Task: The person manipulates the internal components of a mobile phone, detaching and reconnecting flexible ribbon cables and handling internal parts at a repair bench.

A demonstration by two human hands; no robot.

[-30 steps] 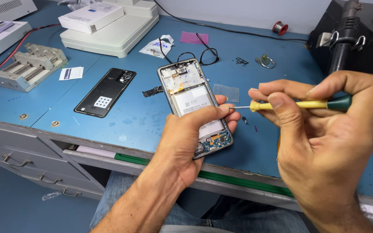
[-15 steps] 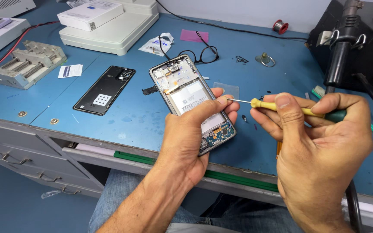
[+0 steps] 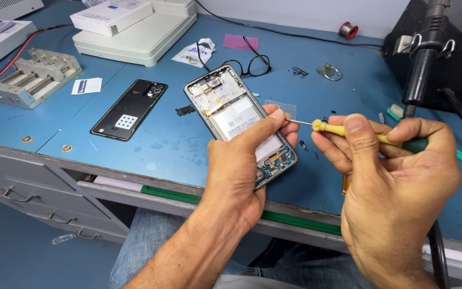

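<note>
Overhead, cluttered blue workbench (image 3: 177, 144).

The left hand (image 3: 236, 171) is raised from below on a bare forearm, its fingers curled up and closed in a grip — thumb stretched across the top. Just beside that grip, the right hand (image 3: 397, 182) is held back-up, thumb and forefinger pinched shut — remaining fingers folded under.

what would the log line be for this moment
left hand: holds opened phone | right hand: holds screwdriver, tip at phone's right edge | back cover: flat on table
</note>
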